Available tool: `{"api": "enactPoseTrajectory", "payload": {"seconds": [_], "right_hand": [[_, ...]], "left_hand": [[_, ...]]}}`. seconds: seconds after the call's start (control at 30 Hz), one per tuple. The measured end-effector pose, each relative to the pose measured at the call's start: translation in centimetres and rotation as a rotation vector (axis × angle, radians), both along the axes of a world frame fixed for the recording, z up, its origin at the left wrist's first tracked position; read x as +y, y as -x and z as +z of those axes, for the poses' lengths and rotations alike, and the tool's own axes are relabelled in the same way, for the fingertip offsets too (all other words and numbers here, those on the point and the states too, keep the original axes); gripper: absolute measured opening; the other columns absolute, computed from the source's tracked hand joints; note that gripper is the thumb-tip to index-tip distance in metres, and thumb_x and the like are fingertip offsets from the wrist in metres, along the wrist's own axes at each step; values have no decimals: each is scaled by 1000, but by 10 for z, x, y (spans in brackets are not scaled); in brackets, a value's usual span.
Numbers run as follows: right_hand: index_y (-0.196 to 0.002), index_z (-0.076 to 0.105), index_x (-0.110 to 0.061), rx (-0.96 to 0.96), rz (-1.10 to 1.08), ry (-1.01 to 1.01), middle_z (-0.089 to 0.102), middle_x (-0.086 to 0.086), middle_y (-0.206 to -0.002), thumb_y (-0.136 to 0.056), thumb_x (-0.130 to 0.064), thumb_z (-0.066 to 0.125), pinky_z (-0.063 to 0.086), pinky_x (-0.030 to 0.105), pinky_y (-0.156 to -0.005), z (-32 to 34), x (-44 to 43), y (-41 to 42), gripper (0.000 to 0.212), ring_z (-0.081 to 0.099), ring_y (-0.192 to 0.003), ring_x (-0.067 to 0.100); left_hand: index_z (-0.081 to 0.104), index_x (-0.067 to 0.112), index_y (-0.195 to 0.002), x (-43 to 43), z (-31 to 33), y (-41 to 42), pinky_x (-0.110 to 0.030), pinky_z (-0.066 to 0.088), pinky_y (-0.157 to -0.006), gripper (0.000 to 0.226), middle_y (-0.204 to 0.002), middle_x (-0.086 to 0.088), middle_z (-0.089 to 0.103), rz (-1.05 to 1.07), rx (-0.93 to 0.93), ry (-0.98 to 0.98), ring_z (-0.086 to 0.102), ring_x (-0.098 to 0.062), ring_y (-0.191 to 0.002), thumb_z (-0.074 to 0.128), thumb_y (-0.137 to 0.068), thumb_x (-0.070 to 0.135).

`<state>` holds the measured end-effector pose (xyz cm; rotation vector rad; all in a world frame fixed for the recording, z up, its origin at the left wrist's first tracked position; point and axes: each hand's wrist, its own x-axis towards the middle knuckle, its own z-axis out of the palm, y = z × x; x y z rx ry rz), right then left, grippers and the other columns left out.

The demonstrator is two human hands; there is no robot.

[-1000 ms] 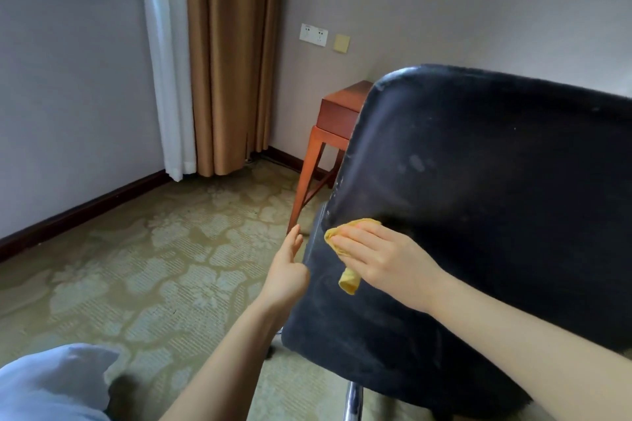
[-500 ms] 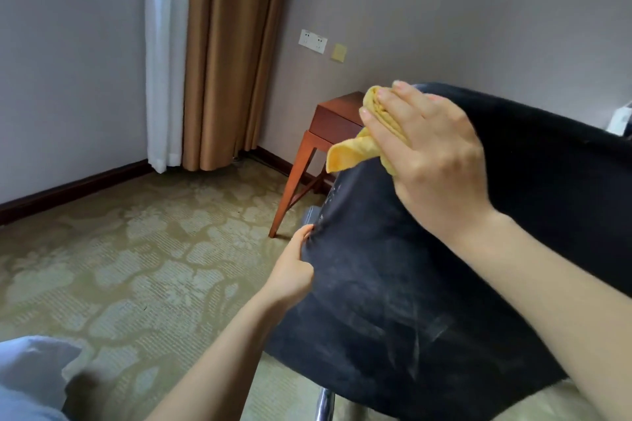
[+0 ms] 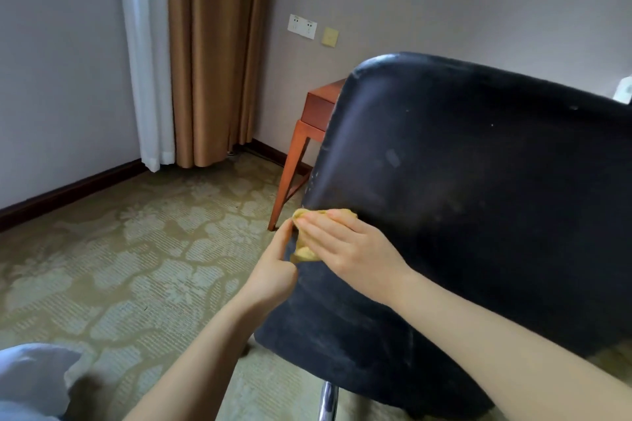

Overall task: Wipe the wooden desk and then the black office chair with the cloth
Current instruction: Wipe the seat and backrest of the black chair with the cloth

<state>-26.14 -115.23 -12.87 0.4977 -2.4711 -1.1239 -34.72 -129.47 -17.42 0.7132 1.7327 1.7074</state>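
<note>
The black office chair (image 3: 478, 215) fills the right half of the head view, its dusty backrest facing me. My right hand (image 3: 349, 246) lies flat on the backrest near its left edge, fingers straight, and presses the bunched yellow cloth (image 3: 302, 251) against it. My left hand (image 3: 273, 275) is curled round the chair's left edge just below the cloth, its thumb touching my right fingertips. Behind the chair, one corner and a leg of the wooden desk (image 3: 318, 109) show; the rest is hidden.
Patterned carpet (image 3: 136, 249) spreads to the left. Brown curtains (image 3: 212, 55) and a white sheer hang in the corner. The chair's chrome post (image 3: 328, 400) shows at the bottom. White fabric (image 3: 30, 383) lies at the lower left.
My right hand slid the cloth from the backrest's top left corner down to its lower left edge. The left hand stayed on the chair's edge.
</note>
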Motion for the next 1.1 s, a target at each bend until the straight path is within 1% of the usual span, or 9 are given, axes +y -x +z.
{"api": "enactPoseTrajectory", "payload": {"seconds": [0.07,0.2,0.33,0.47,0.6,0.7,0.8,0.97,1.1], "right_hand": [[-127,59,-11,-157,-11,-91,51,4,-139,-84,-17,67,34,35,-111,-11,15,-29,45,45,-131,19],[-122,64,-12,-251,-36,-221,50,3,-140,-80,-13,67,33,34,-111,-7,47,-93,42,46,-130,17],[-124,62,-7,-134,-26,-257,50,5,-140,-84,-4,60,34,37,-109,36,60,-122,40,49,-128,19],[-122,63,-7,126,54,-205,54,3,-135,-92,-2,54,42,34,-104,90,47,-112,32,53,-123,18],[-118,67,-14,434,170,-161,59,-3,-128,-90,-12,65,46,30,-96,130,23,-75,29,56,-118,14],[-113,70,-17,611,219,-116,64,-3,-121,-89,-13,67,53,31,-88,134,5,-39,24,63,-110,16],[-115,69,-15,618,217,-30,64,0,-122,-90,-13,66,51,31,-91,116,0,-18,25,60,-114,18],[-124,63,-13,400,108,-40,55,0,-135,-97,-29,52,36,32,-103,63,10,-10,33,54,-123,16],[-128,59,-8,261,79,-46,51,4,-139,-95,-13,45,37,34,-106,26,17,1,36,50,-127,19]], "left_hand": [[19,31,-149,1,1,-1,-16,32,-93,89,-154,9,22,1,-16,8,33,5,-126,28,-76,-20],[17,39,-149,2,0,-1,-17,46,-65,92,-155,11,22,-25,-49,24,54,22,-65,31,-77,-17],[18,41,-148,4,-2,-5,-30,51,-70,93,-151,11,29,-7,-49,14,56,8,-80,32,-76,-17],[16,38,-149,6,-3,-8,-16,47,-64,90,-151,10,31,-2,9,7,51,-4,-108,31,-78,-16],[16,36,-149,8,-3,-8,-27,49,-89,88,-153,9,26,9,32,-3,47,-2,-117,32,-80,-17],[21,34,-148,7,-4,-8,-1,45,-64,92,-149,12,30,11,8,-17,42,17,-101,29,-75,-21],[24,33,-148,7,-7,-5,6,36,-55,93,-146,14,31,23,9,-7,42,19,-108,30,-72,-22],[24,32,-147,10,-8,1,-1,39,-52,95,-153,10,25,62,-2,-6,45,32,-64,27,-70,-22],[26,31,-146,15,-15,10,4,39,-56,94,-153,11,25,116,33,-11,39,17,-120,27,-70,-23]]}}
